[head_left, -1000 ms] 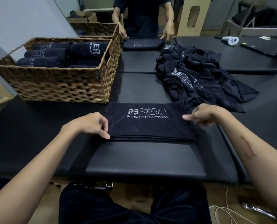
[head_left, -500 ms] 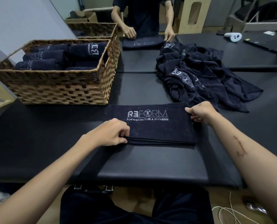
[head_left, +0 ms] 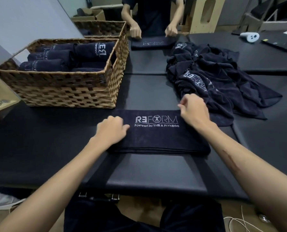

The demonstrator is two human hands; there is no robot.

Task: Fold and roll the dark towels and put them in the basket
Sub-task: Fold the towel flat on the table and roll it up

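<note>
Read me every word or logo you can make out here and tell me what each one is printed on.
"REFORM" with the first E mirrored: folded towel on the table.
"Powered by THE A FITNESS": same towel, under the logo.
"RE", seen sideways, with small unreadable print beside it: rolled towel in the wicker basket.
Other rolled towels, the unfolded towel pile and the far folded towel: print too partial or blurred to read.

We find the folded towel (head_left: pixel 157 134) lying on the table (head_left: pixel 39 148) straight before us, with the basket (head_left: pixel 64 87) behind it to the left, rolled towels (head_left: pixel 55 59) inside. A heap of loose towels (head_left: pixel 214 77) lies behind it to the right, and another folded towel (head_left: pixel 152 44) lies at the far edge, beside a second basket (head_left: pixel 102 27).
</note>
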